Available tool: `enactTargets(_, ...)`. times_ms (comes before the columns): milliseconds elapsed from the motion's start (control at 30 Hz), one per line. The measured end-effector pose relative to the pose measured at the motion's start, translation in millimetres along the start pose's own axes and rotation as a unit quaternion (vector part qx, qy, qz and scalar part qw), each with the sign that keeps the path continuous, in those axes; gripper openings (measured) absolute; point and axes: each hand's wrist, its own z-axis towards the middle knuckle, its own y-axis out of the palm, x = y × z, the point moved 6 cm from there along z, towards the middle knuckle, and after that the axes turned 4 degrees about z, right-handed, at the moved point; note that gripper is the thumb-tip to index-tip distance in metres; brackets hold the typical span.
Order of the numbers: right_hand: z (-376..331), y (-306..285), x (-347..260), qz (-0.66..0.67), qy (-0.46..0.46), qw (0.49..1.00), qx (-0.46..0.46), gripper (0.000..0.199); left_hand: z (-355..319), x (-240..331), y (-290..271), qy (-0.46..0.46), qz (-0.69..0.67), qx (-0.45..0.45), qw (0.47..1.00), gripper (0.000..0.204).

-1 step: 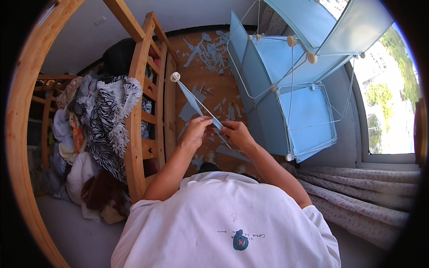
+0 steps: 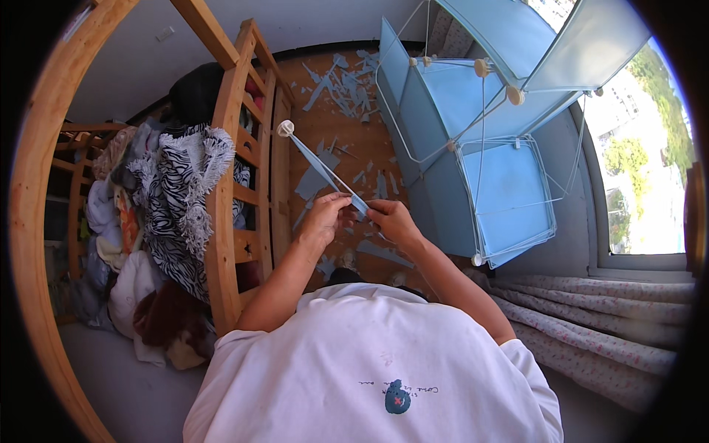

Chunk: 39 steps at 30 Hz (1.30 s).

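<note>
In front of my body I hold a narrow light-blue panel (image 2: 320,167), seen nearly edge-on, with a white wire along its edge. It slants away to the upper left and carries a round cream connector (image 2: 286,128) at its far end. My left hand (image 2: 323,218) is closed around its near part, thumb on top. Close beside it, my right hand (image 2: 393,221) pinches the same panel between thumb and fingers. The fingertips under the panel are partly hidden, as is most of its near end.
Torn light-blue film scraps (image 2: 343,92) litter the wooden floor (image 2: 314,77). To the right stands a light-blue cube rack (image 2: 509,199) with white wire frames, by a window and curtain (image 2: 591,325). On the left, a wooden bed frame (image 2: 229,148) borders piled clothes (image 2: 173,192).
The panel's far end with the connector has shifted slightly left and down, and the panel has turned a little. Less of its near end shows below my right hand. Both hands stay in place.
</note>
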Motion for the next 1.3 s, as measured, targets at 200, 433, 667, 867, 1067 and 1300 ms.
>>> enactTargets(200, -7.5, -10.9, -15.6, -0.139, -0.161, 0.971, 0.109, 0.021, -10.6, 5.6, 14.7, -0.04, -0.034, -0.071, 0.996, 0.008)
enactTargets(433, -10.2, -12.6, -12.2, -0.09, -0.183, 0.976, 0.077, 0.02, -5.1, -1.5, 22.4, -0.1, -0.067, -0.184, 0.976, 0.005)
enactTargets(667, -20.0, -23.0, -19.8, -0.124, -0.197, 0.971, 0.056, 0.02, -8.2, -10.8, 29.1, -0.093, -0.057, -0.142, 0.984, 0.007)
enactTargets(867, -17.1, -25.3, -47.0, -0.13, -0.173, 0.976, -0.005, 0.021, -28.0, 36.4, 44.8, 0.055, -0.028, -0.166, 0.984, 0.024)
enactTargets(1067, -21.5, -20.7, -38.9, -0.126, -0.208, 0.97, 0.002, 0.017, -26.1, 34.4, 33.5, 0.069, 0.039, -0.106, 0.991, 0.018)
enactTargets(1300, -34.5, -28.8, -47.4, -0.273, -0.271, 0.921, 0.061, 0.015, -13.4, 37.2, 30.5, 0.086, 0.056, -0.073, 0.992, 0.021)
